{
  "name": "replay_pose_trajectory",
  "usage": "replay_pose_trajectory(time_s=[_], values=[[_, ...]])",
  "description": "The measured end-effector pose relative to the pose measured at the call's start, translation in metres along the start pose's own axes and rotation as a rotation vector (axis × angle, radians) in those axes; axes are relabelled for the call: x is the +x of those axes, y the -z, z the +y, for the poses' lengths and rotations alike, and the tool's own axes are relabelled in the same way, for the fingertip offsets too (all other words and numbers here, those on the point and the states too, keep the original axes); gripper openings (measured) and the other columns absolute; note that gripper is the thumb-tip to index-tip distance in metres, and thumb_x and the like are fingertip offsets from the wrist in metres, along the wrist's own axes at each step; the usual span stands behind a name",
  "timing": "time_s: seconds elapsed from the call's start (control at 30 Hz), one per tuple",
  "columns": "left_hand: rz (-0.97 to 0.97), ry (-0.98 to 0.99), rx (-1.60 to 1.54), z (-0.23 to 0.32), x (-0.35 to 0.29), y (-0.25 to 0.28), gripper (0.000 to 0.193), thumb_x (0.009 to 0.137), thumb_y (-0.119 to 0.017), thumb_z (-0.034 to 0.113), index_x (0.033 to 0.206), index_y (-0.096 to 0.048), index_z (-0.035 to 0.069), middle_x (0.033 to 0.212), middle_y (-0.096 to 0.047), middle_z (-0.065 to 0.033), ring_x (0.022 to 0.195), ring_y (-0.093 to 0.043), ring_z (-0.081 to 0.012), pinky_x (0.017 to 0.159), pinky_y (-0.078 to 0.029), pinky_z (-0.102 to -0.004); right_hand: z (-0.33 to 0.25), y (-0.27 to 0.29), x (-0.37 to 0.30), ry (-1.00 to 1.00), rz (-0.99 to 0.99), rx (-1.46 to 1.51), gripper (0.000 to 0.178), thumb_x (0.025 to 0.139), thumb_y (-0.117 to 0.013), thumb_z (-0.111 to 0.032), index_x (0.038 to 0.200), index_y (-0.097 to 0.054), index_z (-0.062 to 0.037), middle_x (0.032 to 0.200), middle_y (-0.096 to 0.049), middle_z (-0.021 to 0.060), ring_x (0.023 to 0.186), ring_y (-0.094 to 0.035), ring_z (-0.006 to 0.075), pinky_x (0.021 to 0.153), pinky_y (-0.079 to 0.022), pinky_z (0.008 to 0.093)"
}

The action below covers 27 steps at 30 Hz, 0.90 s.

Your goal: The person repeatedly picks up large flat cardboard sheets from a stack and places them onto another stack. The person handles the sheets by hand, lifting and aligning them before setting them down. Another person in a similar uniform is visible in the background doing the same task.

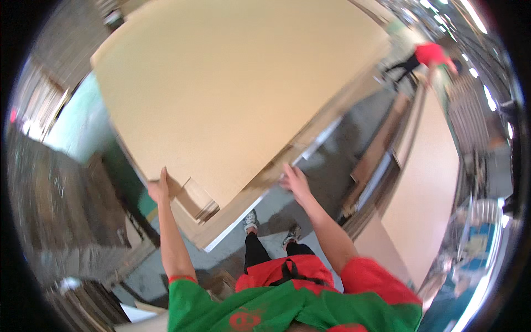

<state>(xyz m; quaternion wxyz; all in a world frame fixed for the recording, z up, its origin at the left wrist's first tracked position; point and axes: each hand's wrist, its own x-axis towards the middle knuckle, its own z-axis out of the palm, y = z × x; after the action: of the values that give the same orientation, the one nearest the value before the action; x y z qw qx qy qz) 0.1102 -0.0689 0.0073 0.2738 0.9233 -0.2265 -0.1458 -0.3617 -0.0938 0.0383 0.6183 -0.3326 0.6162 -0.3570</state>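
A large tan cardboard sheet point(232, 94) spreads out in front of me, with a notched corner near me. Beneath it, the edge of another cardboard layer point(238, 207) sticks out along the near right side. My left hand point(159, 189) is closed on the left edge near the notch, thumb on top and the other fingers hidden underneath. On the right, my right hand point(296, 181) has its fingers curled at the edge of the cardboard, slightly blurred by motion.
Long stacked cardboard sheets point(426, 166) lie to my right. Farther back, a co-worker in a red top point(431, 55) bends over that stack. Dark wrapped stacks point(66, 193) stand on my left. Grey floor point(276, 224) shows around my feet.
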Motion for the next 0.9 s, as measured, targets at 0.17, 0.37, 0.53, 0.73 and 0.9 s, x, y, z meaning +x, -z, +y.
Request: replay_pose_trajectory(time_s=[0.17, 0.37, 0.53, 0.73, 0.9], values=[[0.233, -0.182, -0.103, 0.007, -0.025, -0.038, 0.082, 0.071, -0.074, 0.055, 0.108, -0.055, -0.015, 0.104, -0.063, -0.0287, 0.097, -0.061, -0.0385, 0.086, -0.047, -0.0432, -0.043, -0.055, 0.064, 0.041, 0.291, 0.127, 0.042, 0.089, -0.064, -0.038, 0.108, -0.059, -0.0006, 0.097, -0.063, 0.0087, 0.072, -0.063, 0.0168, 0.057, -0.054, 0.0308], [0.098, -0.136, -0.132, 0.004, -0.027, -0.033, 0.085, 0.071, -0.071, 0.062, 0.102, -0.059, -0.016, 0.096, -0.065, -0.0284, 0.09, -0.062, -0.0396, 0.082, -0.048, -0.0449, -0.042, -0.043, 0.056, 0.037, 0.226, 0.115, 0.028, 0.093, -0.059, -0.028, 0.106, -0.058, -0.0039, 0.089, -0.064, 0.0051, 0.069, -0.062, 0.0144, 0.056, -0.05, 0.0303], [0.072, -0.085, -0.214, 0.023, -0.053, 0.0, 0.074, 0.074, -0.074, 0.052, 0.104, -0.056, -0.013, 0.101, -0.064, -0.0259, 0.095, -0.06, -0.0378, 0.085, -0.047, -0.0427, -0.041, -0.051, 0.038, -0.051, 0.244, 0.14, 0.027, 0.092, -0.061, -0.025, 0.106, -0.059, -0.0024, 0.088, -0.064, 0.0058, 0.067, -0.062, 0.0146, 0.053, -0.05, 0.0289], [0.028, -0.062, -0.077, 0.046, -0.038, 0.011, 0.076, 0.07, -0.073, 0.06, 0.094, -0.062, -0.012, 0.093, -0.065, -0.0276, 0.088, -0.063, -0.0385, 0.079, -0.048, -0.0444, -0.042, -0.059, 0.055, -0.017, 0.182, 0.171, 0.033, 0.092, -0.06, -0.032, 0.109, -0.054, -0.0042, 0.092, -0.063, 0.0067, 0.071, -0.061, 0.0159, 0.06, -0.051, 0.0316], [-0.026, -0.008, -0.076, 0.039, -0.012, -0.008, 0.067, 0.075, -0.071, 0.052, 0.091, -0.062, -0.012, 0.086, -0.066, -0.0257, 0.084, -0.064, -0.0368, 0.075, -0.049, -0.0455, -0.028, -0.061, 0.081, -0.068, 0.197, 0.13, 0.034, 0.09, -0.062, -0.03, 0.112, -0.055, -0.0052, 0.099, -0.064, 0.0105, 0.075, -0.064, 0.0197, 0.057, -0.054, 0.0333]])
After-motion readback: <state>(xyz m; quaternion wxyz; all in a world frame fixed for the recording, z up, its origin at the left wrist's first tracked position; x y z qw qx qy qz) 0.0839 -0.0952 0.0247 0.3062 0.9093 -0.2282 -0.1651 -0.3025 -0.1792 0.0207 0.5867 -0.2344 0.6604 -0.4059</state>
